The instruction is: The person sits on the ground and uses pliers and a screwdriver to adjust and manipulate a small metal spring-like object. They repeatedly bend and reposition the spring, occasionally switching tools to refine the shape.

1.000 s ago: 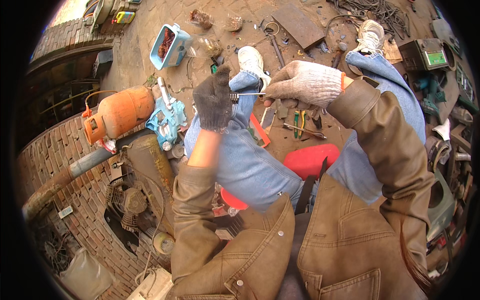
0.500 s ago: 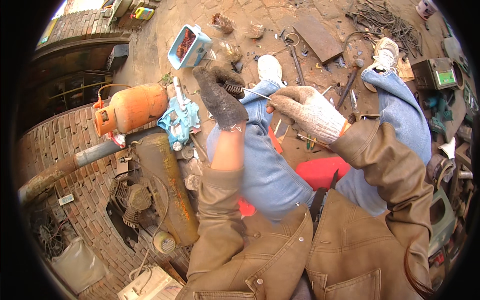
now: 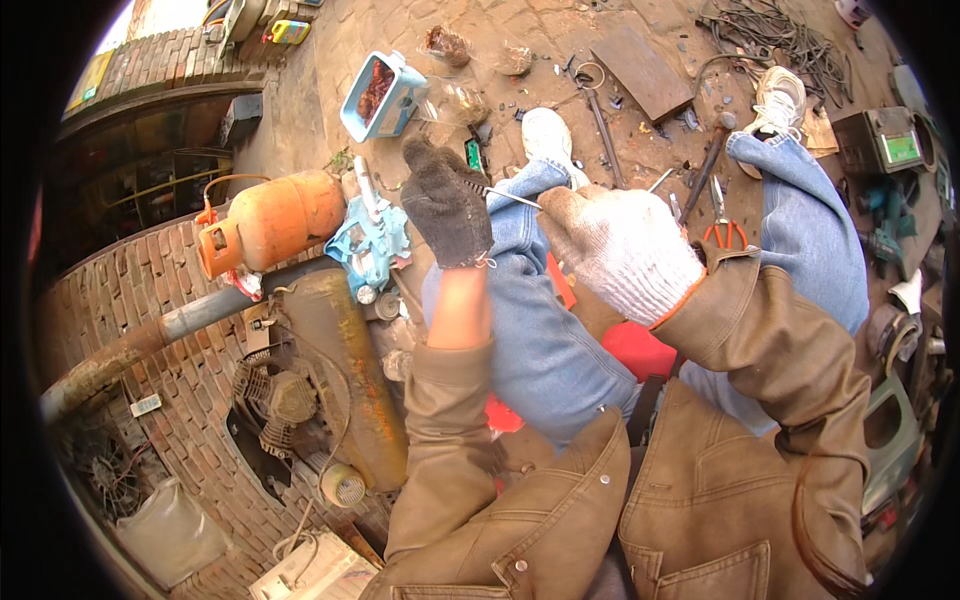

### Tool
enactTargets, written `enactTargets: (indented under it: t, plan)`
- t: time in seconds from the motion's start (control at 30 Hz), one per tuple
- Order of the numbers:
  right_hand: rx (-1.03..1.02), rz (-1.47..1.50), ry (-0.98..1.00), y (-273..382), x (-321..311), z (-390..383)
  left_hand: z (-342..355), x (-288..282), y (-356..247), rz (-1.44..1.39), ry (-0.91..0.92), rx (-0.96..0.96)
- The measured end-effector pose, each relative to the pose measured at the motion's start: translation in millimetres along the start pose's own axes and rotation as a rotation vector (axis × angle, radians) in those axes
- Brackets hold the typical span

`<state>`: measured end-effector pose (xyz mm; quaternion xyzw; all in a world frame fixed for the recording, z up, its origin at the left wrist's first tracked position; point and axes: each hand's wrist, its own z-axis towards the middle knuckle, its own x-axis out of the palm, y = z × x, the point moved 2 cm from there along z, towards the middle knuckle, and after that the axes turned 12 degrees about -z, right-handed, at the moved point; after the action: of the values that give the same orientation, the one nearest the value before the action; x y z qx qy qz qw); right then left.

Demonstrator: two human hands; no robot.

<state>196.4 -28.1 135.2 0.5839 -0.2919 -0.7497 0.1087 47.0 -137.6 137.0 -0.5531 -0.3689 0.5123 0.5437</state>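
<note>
My left hand point(image 3: 447, 205), in a dark grey glove, is raised over my left knee and pinches one end of a thin metal rod point(image 3: 505, 194). In a white knit glove, my right hand point(image 3: 620, 250) is closed on the rod's other end, just right of the left hand. The rod runs between the two gloves, with a ridged part near the dark glove. Both hands hover above my blue jeans point(image 3: 540, 330). Brown jacket sleeves cover my forearms.
An orange gas cylinder point(image 3: 275, 220) lies at left beside a blue tool point(image 3: 372, 245) and a rusty machine point(image 3: 335, 380). A blue box point(image 3: 380, 95) stands on the brick ground. Red-handled pliers point(image 3: 722, 228), metal bars and a wire pile point(image 3: 770, 35) lie ahead. A green-faced box point(image 3: 885, 140) sits at right.
Both gloved hands have stayed together on the rod while the view shifted; they sit a little lower and closer to my knee, with the right glove turned more over the rod.
</note>
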Motion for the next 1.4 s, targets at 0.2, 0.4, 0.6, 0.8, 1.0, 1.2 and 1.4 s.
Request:
enactTargets:
  t: [0.2, 0.4, 0.6, 0.8, 1.0, 1.2, 1.4]
  plan:
    - [0.036, 0.441, 0.201, -20.5, -11.7, -1.1, -8.9, -8.2, 6.5, 0.266, 0.202, -0.005]
    - [-0.002, 0.624, 0.399, -39.3, -4.1, 1.1, -9.0, -16.1, 15.8, 0.413, 0.414, 0.09]
    - [0.138, 0.876, 0.652, -43.3, -3.0, -10.2, -9.4, -24.0, 27.9, 0.524, 0.55, 0.18]
    - [0.222, 1.098, 0.865, -43.0, -1.0, -17.4, -12.7, -32.2, 31.4, 0.401, 0.664, 0.106]
    - [0.282, 1.022, 0.682, -41.7, 3.0, -11.1, -3.7, -11.3, 26.1, -0.035, 0.392, -0.033]
    - [-0.021, 0.802, 0.052, -19.1, 8.6, -5.1, -1.8, 13.6, 3.6, -0.347, -0.07, -0.302]
    - [-0.057, 0.752, -0.054, -3.0, 8.7, -7.6, -2.9, 19.5, -15.0, -0.486, 0.173, -0.088]
